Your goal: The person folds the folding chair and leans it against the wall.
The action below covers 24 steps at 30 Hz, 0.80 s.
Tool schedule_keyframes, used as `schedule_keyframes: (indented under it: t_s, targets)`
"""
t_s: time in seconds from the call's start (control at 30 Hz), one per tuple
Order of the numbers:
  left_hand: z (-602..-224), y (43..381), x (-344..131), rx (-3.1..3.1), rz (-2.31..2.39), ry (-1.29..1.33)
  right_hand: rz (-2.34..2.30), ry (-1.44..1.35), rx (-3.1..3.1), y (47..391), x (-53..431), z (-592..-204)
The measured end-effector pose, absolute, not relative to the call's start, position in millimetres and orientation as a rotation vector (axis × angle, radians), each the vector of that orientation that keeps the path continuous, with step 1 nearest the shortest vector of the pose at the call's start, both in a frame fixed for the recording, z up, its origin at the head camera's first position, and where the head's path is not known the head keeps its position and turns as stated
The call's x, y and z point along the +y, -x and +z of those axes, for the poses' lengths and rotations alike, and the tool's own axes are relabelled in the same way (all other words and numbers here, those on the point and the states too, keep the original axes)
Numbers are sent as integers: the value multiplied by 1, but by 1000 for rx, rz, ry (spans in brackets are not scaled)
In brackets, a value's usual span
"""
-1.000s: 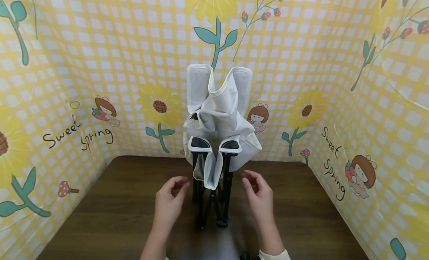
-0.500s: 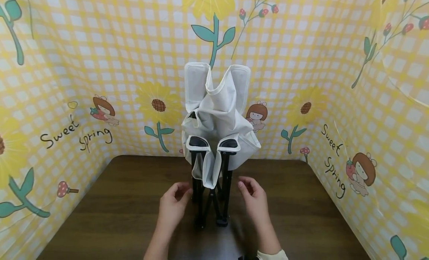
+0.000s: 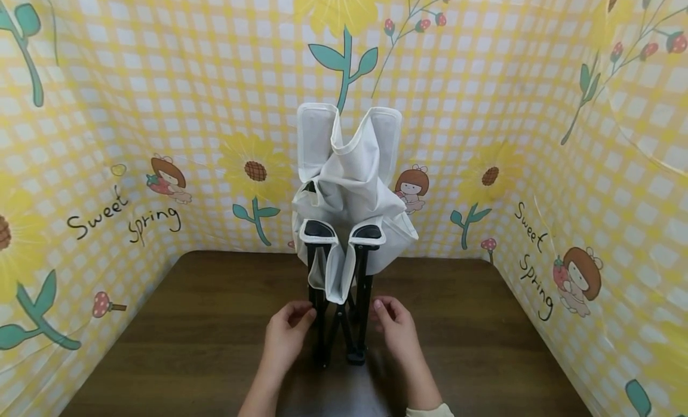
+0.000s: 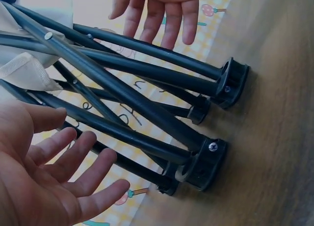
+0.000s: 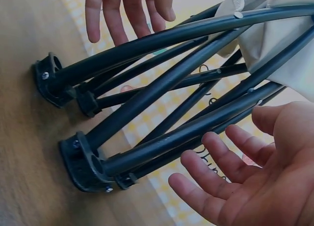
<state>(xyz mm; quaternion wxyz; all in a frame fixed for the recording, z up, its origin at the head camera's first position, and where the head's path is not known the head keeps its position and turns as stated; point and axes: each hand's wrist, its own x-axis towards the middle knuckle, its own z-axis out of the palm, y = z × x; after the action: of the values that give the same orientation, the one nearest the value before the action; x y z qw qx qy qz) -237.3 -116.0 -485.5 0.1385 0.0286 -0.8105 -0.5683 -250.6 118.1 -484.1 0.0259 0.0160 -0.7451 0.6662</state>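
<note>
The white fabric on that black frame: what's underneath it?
Under the white fabric, crossed black legs stand on the brown table. The fabric hides some of their upper lengths, so those can't be seen.

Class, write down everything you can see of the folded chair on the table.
The folded chair stands upright, bundled narrow, on the brown table. White, cloth-like fabric with bordered edges hangs in loose folds above, two flaps rising at the back. Black caps sit in the two front corners. Below, dark tubes cross, joined by rivets, and end in black, plastic-looking feet with screws. The left hand and right hand flank the tubes; whether either touches them is unclear.
</note>
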Motion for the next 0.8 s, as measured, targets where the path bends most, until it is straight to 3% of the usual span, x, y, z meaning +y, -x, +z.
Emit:
schedule_keyframes:
  t_s: [0.27, 0.47, 0.8]
  targets:
    - [-490, 238, -111, -2258, -1910, -76, 2156, -34, -2293, 250, 115, -488]
    - [-497, 242, -106, -2140, -2112, -82, 2202, 5, -2307, 237, 108, -469]
    - [-501, 243, -101, -2152, -2089, -126, 2200, 119, -2232, 249, 101, -502]
